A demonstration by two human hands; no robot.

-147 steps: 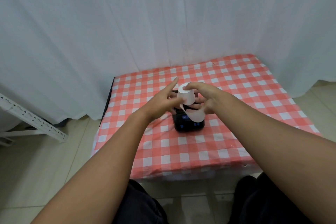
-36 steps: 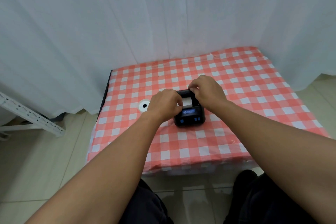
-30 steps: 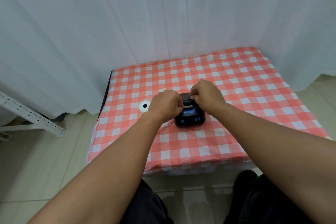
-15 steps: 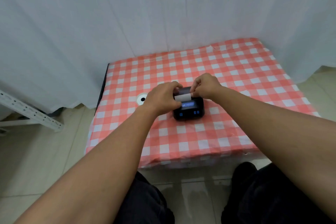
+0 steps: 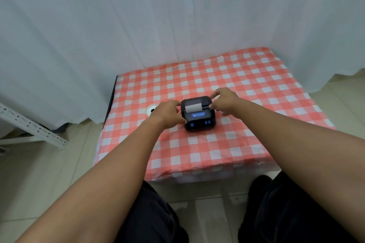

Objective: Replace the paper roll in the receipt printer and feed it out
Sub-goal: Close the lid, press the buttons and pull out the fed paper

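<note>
Both hands have slid off the paper tab to the printer's sides. On the checked table [image 5: 246,144], the printer [image 5: 199,113] sits mid-cloth, lid down. Left hand [image 5: 167,111] cups its left side; right hand [image 5: 224,100] pinches its right edge. Paper [image 5: 193,107] pokes from the slot. An old roll [image 5: 151,109] lies just left.

The printer [image 5: 199,113] sits mid-table [image 5: 256,85], between my left hand [image 5: 167,112] and right hand [image 5: 225,101]; a spare roll [image 5: 151,109] lies behind my left hand.
</note>
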